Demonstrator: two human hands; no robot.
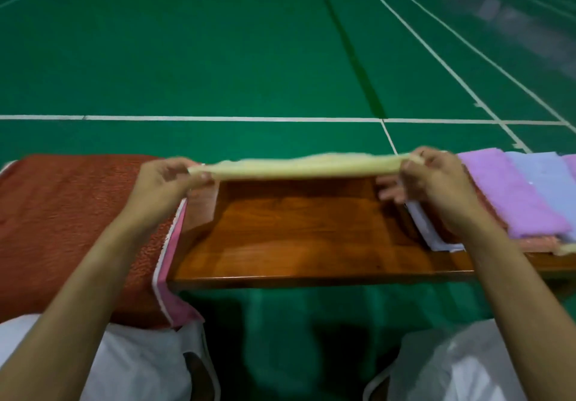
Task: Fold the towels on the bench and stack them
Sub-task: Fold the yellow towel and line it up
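A pale yellow towel (296, 165), bunched into a long narrow band, is stretched level across the middle of the frame. It hangs in the air above the far edge of the brown wooden tabletop (296, 235). The left hand (162, 182) pinches its left end between the thumb and curled fingers (174, 167). The right hand (433, 179) pinches the right end the same way, and its lower fingers are blurred beneath.

At the left of the frame a rust-red terry towel (62, 213) lies spread over the tabletop. A pink towel with a white edge (174, 244) shows under its right border and hangs off the near edge.

At the right edge lies a pile of towels. A lilac towel (511, 195) and a light blue towel (542, 179) lie side by side on top, with white cloth (427, 229) sticking out below.

Beyond the tabletop, filling the upper frame, is a green court floor (218, 57) with white lines.
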